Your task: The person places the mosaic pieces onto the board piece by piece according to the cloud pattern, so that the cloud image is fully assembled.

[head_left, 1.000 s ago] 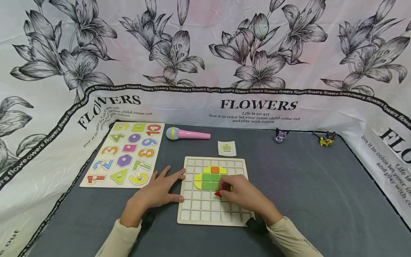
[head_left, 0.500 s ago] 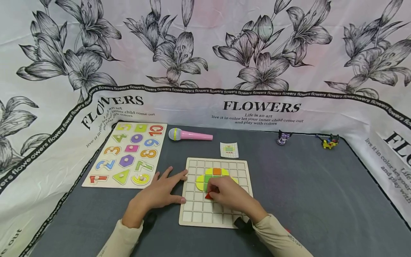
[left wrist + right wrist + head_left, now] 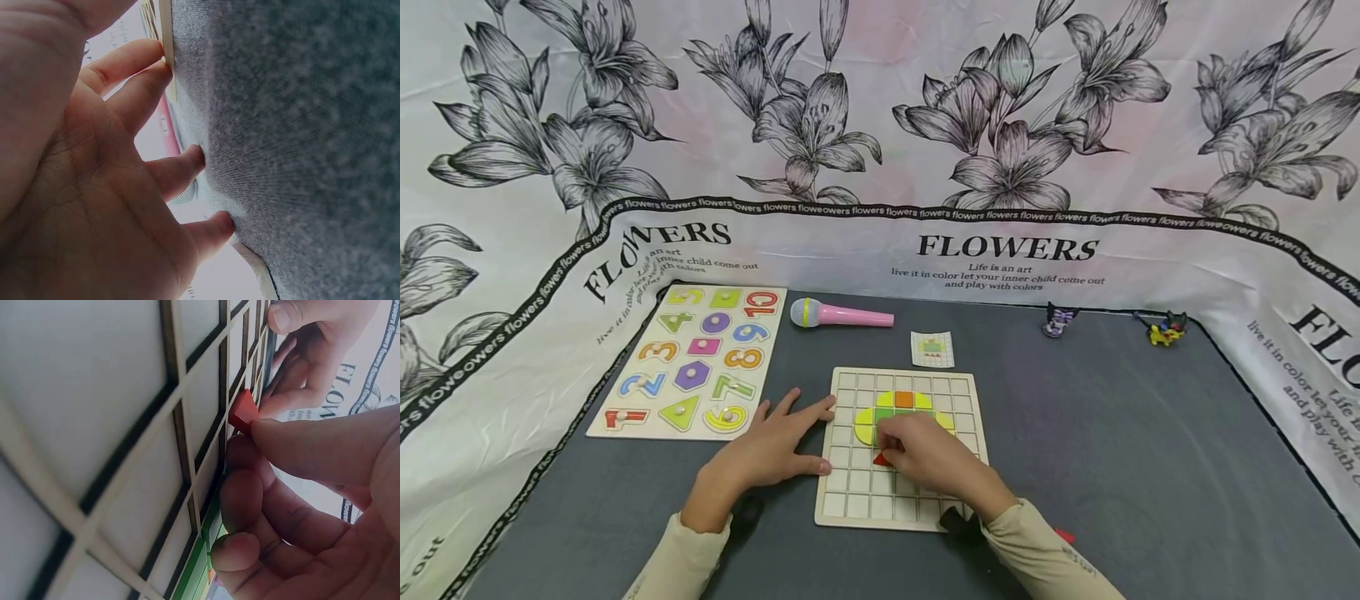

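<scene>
A wooden grid board (image 3: 847,505) lies on the dark cloth with yellow, orange and green pieces (image 3: 905,400) set in its upper middle cells. My right hand (image 3: 925,454) is over the board and pinches a red triangular piece (image 3: 244,411) between thumb and fingertips, close over a cell just below the green ones. My left hand (image 3: 775,442) has its fingers spread, with thumb and index fingertip at the board's left edge. In the left wrist view, the other fingertips (image 3: 220,226) rest on the cloth. Part of the green area is hidden behind my right hand.
A number puzzle board (image 3: 685,362) lies at left, a pink toy microphone (image 3: 850,315) behind it. A small pattern card (image 3: 932,349) sits beyond the grid board. Two small figurines, one purple (image 3: 1057,320) and one yellow (image 3: 1167,329), stand at back right. Something red (image 3: 1064,535) shows beside my right sleeve.
My right hand has moved left across the board with the red piece, from the right side of the green cells to their lower left. My left hand stays at the board's edge.
</scene>
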A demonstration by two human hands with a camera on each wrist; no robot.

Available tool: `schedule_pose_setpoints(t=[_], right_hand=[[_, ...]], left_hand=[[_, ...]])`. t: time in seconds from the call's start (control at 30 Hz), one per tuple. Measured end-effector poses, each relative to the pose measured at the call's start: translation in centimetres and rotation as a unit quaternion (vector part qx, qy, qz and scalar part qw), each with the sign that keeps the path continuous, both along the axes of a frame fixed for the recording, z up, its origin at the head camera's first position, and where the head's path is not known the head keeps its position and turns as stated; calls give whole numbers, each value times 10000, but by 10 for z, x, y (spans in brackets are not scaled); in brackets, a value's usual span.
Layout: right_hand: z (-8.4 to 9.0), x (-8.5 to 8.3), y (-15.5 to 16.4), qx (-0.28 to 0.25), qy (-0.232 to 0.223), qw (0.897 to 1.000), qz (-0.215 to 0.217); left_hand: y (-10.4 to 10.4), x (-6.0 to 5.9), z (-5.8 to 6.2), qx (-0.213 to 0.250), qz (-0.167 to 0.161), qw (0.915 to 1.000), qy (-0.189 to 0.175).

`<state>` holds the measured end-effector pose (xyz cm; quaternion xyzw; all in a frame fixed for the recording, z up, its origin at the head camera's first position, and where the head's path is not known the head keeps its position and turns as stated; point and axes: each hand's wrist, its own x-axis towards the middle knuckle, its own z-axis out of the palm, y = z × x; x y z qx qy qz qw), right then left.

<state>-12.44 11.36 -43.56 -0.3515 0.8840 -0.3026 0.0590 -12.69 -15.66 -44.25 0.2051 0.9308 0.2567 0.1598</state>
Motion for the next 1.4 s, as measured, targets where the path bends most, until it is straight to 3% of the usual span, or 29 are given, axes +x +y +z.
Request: schedule_pose_setpoints(t=[0.67,1.0,1.2,1.4], right_hand=[[-1,8,2,307,328,9989,133],[8,14,15,-18,-145,9997,173],[21,26,37,-254,-564,9980,-128],[33,36,64,-416,-440,9977,-308]], left_hand=[[5,3,0,66,-50,10000,-50],[6,2,0,-22,2,10000,-68],[4,2,0,-14,-8,10000,-70],[-1,1,1,1,6,10000,41]])
